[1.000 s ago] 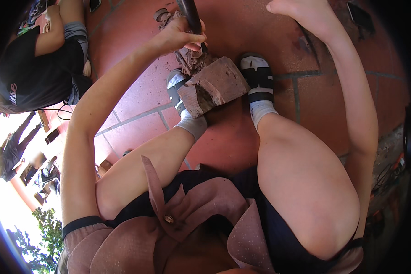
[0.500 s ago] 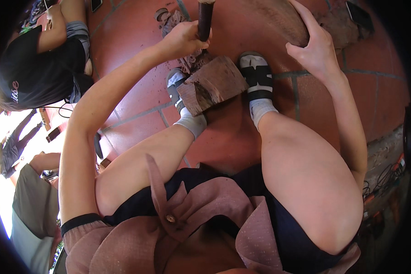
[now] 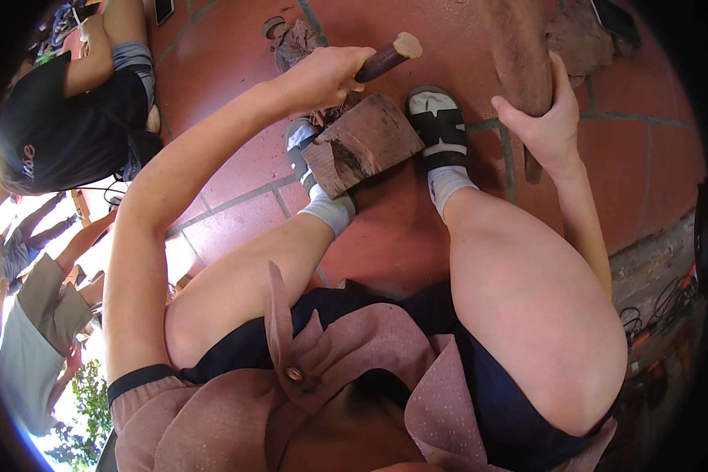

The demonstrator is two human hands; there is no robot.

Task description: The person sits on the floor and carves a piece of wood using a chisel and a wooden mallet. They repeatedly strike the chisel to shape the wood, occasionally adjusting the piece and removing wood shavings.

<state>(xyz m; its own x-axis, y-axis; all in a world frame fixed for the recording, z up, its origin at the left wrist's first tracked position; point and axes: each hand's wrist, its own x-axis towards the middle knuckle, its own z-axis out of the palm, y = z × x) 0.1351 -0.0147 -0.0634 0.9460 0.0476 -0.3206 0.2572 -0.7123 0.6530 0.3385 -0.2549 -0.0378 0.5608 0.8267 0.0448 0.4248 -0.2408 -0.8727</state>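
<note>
My left hand (image 3: 326, 79) is closed around a dark round tool handle (image 3: 385, 64) with a pale, worn end. The handle slants up to the right, and the tool's other end is hidden by the hand. Below it, a rough, split block of brown wood (image 3: 377, 141) lies tilted between my feet, against the left sandal. My right hand (image 3: 549, 130) grips a thick brown wooden club (image 3: 519, 63), held above the floor right of the right sandal. The club's upper end runs out of the picture.
My sandalled feet (image 3: 440, 130) rest on red floor tiles. Wood chips and a gnarled wood piece (image 3: 295, 43) lie beyond the block. A flat brown lump (image 3: 582, 43) and a dark phone-like slab (image 3: 615, 20) are at far right. Another person in black (image 3: 71, 126) sits at left; cables (image 3: 669, 303) lie right.
The dark handle has tipped from upright to slanting right. The wooden club has swung from a slant to nearly lengthwise, and my right hand has shifted slightly down.
</note>
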